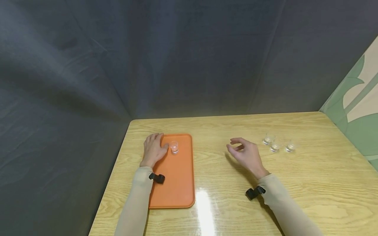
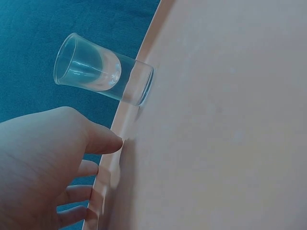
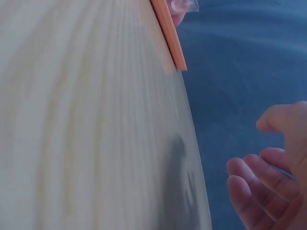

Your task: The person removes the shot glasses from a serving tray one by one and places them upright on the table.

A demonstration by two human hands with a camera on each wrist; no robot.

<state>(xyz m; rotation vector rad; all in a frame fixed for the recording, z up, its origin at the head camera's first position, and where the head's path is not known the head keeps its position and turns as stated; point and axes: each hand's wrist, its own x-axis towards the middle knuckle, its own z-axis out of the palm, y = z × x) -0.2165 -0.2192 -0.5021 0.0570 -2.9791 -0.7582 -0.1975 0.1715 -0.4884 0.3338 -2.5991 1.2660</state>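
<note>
An orange tray (image 1: 174, 183) lies on the left part of the wooden table, with one small clear shot glass (image 1: 174, 147) upright near its far end. My left hand (image 1: 153, 149) is over the tray's left edge. Its thumb (image 2: 108, 139) points toward the shot glass, apart from it, while the other fingers reach the rim. Right of the tray, my right hand (image 1: 245, 154) hovers above the table with its fingers loosely bent and nothing between them. Beyond it stand three more shot glasses: a rear one (image 1: 268, 139), a middle one (image 1: 275, 145) and a right one (image 1: 290, 146).
The wooden table (image 1: 218, 131) ends at a dark cloth (image 1: 189, 65) behind and on the left. A green and beige patterned surface (image 1: 360, 98) borders it on the right. Each wrist wears a small black camera.
</note>
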